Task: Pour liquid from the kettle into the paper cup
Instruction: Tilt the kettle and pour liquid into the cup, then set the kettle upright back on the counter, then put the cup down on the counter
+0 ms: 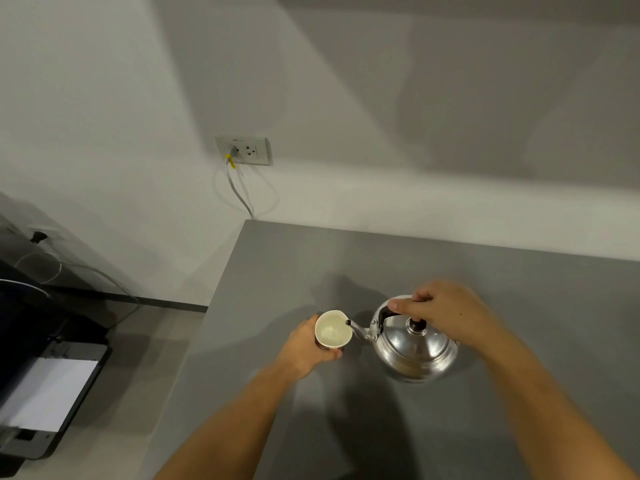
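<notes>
A shiny metal kettle (414,351) with a dark lid knob hangs tilted to the left over the grey table (519,393). My right hand (446,311) grips its black top handle. The thin spout tip reaches over the right rim of a white paper cup (332,332). My left hand (306,344) wraps around the cup's side from the left and holds it upright. The cup's inside looks pale; I cannot tell how much liquid is in it.
The table's left edge runs diagonally just left of my left arm. A wall outlet (242,150) with a plugged cable sits on the white wall behind. A dark printer with white paper (52,393) stands on the floor at the left.
</notes>
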